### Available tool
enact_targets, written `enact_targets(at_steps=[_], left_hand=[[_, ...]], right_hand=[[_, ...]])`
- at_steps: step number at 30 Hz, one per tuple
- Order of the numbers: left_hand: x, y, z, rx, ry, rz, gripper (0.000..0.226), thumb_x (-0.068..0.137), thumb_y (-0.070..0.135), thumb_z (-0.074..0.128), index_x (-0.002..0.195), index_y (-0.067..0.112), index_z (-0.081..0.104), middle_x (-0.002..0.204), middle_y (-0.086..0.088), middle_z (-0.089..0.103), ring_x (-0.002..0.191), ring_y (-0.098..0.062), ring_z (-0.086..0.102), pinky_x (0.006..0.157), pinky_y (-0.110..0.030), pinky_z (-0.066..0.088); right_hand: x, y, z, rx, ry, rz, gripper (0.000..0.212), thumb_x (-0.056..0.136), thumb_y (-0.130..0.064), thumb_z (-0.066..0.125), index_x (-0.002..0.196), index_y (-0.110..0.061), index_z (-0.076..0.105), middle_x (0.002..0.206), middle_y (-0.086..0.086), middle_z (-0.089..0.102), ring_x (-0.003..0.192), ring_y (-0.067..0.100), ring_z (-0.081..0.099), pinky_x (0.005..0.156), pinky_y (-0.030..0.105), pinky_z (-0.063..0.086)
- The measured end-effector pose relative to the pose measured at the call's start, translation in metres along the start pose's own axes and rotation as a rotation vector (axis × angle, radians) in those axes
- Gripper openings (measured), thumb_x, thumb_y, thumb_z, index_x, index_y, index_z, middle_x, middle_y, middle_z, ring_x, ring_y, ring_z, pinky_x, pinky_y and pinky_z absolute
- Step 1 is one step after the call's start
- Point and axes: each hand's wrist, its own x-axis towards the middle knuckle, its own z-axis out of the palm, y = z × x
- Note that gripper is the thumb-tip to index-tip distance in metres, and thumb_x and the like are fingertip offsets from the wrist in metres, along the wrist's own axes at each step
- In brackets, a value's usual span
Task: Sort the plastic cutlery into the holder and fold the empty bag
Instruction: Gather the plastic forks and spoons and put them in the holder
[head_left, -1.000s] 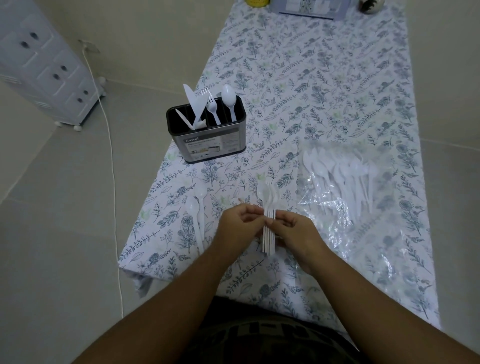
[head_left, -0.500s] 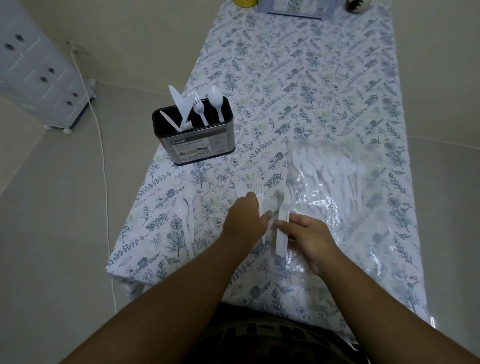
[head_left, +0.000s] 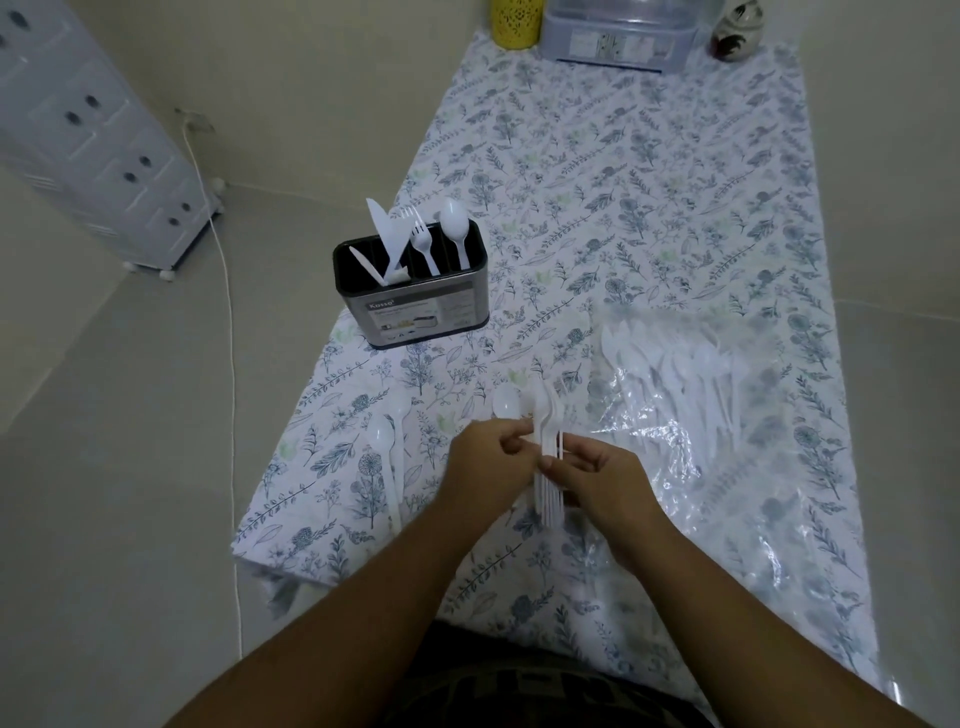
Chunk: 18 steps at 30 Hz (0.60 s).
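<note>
A bundle of white plastic cutlery (head_left: 548, 457), handles stacked side by side and the business ends pointing away from the person, is held just above the near part of the table between both hands. The left hand (head_left: 485, 462) closes its fingers (head_left: 514, 431) on the bundle's left side, thumb and forefinger pinching the handles; the right hand (head_left: 597, 480) curls its fingers (head_left: 558, 467) against the right side, so the stack is pressed from both flanks. One white spoon bowl (head_left: 505, 402) sticks out at the bundle's far left. To the right, touching the table, lies the clear plastic bag (head_left: 691, 431), crinkled and shiny, with more white cutlery (head_left: 675, 369) fanned out inside its far half. To the left of the hands two loose white plastic spoons (head_left: 388, 457) lie lengthwise on the table (head_left: 597, 182), which wears a white cloth printed with blue-grey leaves and flowers. Further off, near the table's left edge, stands the oblong black-and-steel cutlery holder (head_left: 415, 306) with a label on its front; knives lean in its left compartment, forks stand in the middle and a spoon on the right. At the far end sit a yellow pierced cup (head_left: 517, 23), a pale lidded plastic box (head_left: 618, 36) and a small dark patterned jar (head_left: 735, 31). On the floor at left stands a white drawer cabinet (head_left: 93, 135), with a white cable (head_left: 228, 338) trailing beside it.
</note>
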Motion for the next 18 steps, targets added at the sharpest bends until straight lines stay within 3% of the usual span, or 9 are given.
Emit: enact_targets(at_steps=[3,5,7,9,10,13,18], left_hand=[[-0.003,-0.004,-0.008,-0.043,-0.007,0.005,0.025,0.091,0.021,0.068,0.114,0.014,0.074,0.080,0.005,0.072,0.065,-0.002,0.068,0.066,-0.017,0.058],[-0.007,-0.005,-0.011,-0.051,0.010,0.012,0.019,0.093,0.029,0.065,0.099,0.017,0.079,0.072,0.005,0.072,0.064,-0.008,0.069,0.068,-0.029,0.060],[-0.010,-0.009,-0.016,-0.075,0.038,-0.002,0.024,0.095,0.034,0.062,0.088,0.018,0.078,0.070,0.001,0.073,0.065,-0.014,0.071,0.068,-0.038,0.060],[-0.010,-0.014,-0.021,-0.091,0.057,-0.005,0.024,0.095,0.035,0.061,0.087,0.019,0.078,0.073,0.001,0.074,0.069,-0.014,0.071,0.070,-0.041,0.060],[-0.010,-0.017,-0.024,-0.098,0.067,-0.004,0.024,0.095,0.034,0.062,0.087,0.019,0.078,0.073,0.003,0.073,0.069,-0.013,0.071,0.069,-0.041,0.060],[-0.010,-0.021,-0.029,-0.111,0.138,-0.011,0.015,0.092,0.031,0.068,0.088,0.020,0.077,0.070,0.010,0.071,0.068,-0.004,0.070,0.069,-0.037,0.062],[-0.011,-0.020,-0.042,-0.090,0.160,0.035,0.021,0.091,0.029,0.071,0.111,0.023,0.070,0.082,0.015,0.069,0.074,0.008,0.066,0.065,-0.006,0.050]], right_hand=[[0.004,-0.001,0.010,-0.153,0.007,-0.107,0.019,0.092,-0.013,0.074,0.096,-0.031,0.081,0.071,-0.003,0.074,0.071,0.019,0.071,0.076,0.046,0.063],[0.009,0.000,0.017,-0.307,0.012,-0.197,0.024,0.094,-0.018,0.072,0.083,-0.038,0.078,0.062,-0.006,0.066,0.062,0.015,0.059,0.066,0.039,0.055],[0.013,0.000,0.024,-0.411,-0.009,-0.254,0.018,0.098,-0.022,0.068,0.092,-0.035,0.079,0.074,-0.004,0.074,0.068,0.016,0.066,0.068,0.034,0.055],[0.014,0.000,0.031,-0.436,-0.026,-0.227,0.021,0.102,-0.026,0.062,0.116,-0.025,0.078,0.099,-0.002,0.080,0.088,0.011,0.073,0.083,0.030,0.059],[0.015,0.001,0.034,-0.418,-0.038,-0.190,0.027,0.103,-0.029,0.059,0.123,-0.022,0.075,0.108,0.001,0.079,0.097,0.013,0.073,0.091,0.035,0.059],[0.016,0.001,0.042,-0.328,-0.086,-0.119,0.026,0.104,-0.030,0.056,0.109,-0.019,0.079,0.099,0.012,0.079,0.098,0.034,0.073,0.092,0.057,0.057],[0.017,-0.011,0.049,-0.032,-0.138,0.012,0.019,0.100,-0.014,0.064,0.106,-0.010,0.081,0.102,0.015,0.080,0.101,0.033,0.075,0.098,0.054,0.057]])
